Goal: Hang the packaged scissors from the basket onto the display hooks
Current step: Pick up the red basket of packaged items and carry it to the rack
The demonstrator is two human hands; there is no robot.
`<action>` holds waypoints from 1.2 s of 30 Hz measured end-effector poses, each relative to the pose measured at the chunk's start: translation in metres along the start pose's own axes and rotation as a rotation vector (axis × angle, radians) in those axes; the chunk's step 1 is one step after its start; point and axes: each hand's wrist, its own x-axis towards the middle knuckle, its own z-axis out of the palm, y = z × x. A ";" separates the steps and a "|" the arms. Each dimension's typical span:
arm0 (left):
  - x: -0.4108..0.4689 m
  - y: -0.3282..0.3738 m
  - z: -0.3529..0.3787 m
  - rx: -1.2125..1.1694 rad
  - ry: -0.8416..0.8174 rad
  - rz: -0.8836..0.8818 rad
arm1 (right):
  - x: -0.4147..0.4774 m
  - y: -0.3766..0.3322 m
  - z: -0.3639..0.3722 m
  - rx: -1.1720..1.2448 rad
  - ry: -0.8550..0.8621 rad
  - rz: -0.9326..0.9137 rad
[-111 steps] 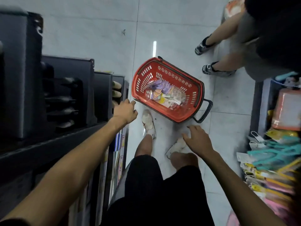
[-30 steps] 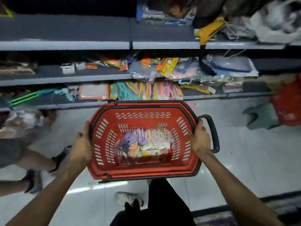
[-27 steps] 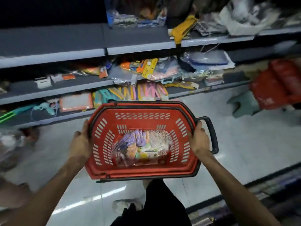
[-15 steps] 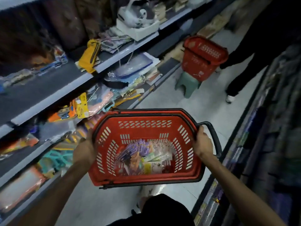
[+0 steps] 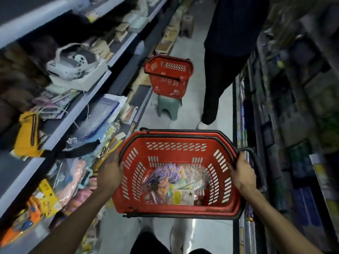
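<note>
I carry a red plastic basket point(image 5: 176, 142) in front of me, held up off the floor. Several colourful packaged scissors point(image 5: 172, 184) lie in a heap on its bottom. My left hand point(image 5: 110, 173) grips the basket's left rim. My right hand point(image 5: 240, 173) grips the right rim beside the black handle point(image 5: 256, 162). No display hooks can be made out in the blurred view.
Shelves full of goods point(image 5: 77, 99) line the left side and dark shelves point(image 5: 293, 125) the right. Ahead in the narrow aisle a second red basket point(image 5: 168, 76) sits on a green stool point(image 5: 167, 109), and a person in dark trousers point(image 5: 214, 79) stands beside it.
I picked the basket up from the floor with both hands. My view has swung from facing the shelf to looking down the aisle, closer to the stool and the person.
</note>
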 end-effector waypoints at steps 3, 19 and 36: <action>0.040 0.005 -0.005 -0.002 -0.038 0.030 | 0.016 -0.014 0.005 -0.002 0.016 0.025; 0.240 0.029 0.025 -0.027 -0.291 0.148 | 0.100 -0.067 0.015 0.012 0.026 0.278; 0.237 0.264 0.136 0.114 -0.419 0.151 | 0.213 0.121 -0.066 -0.021 0.047 0.388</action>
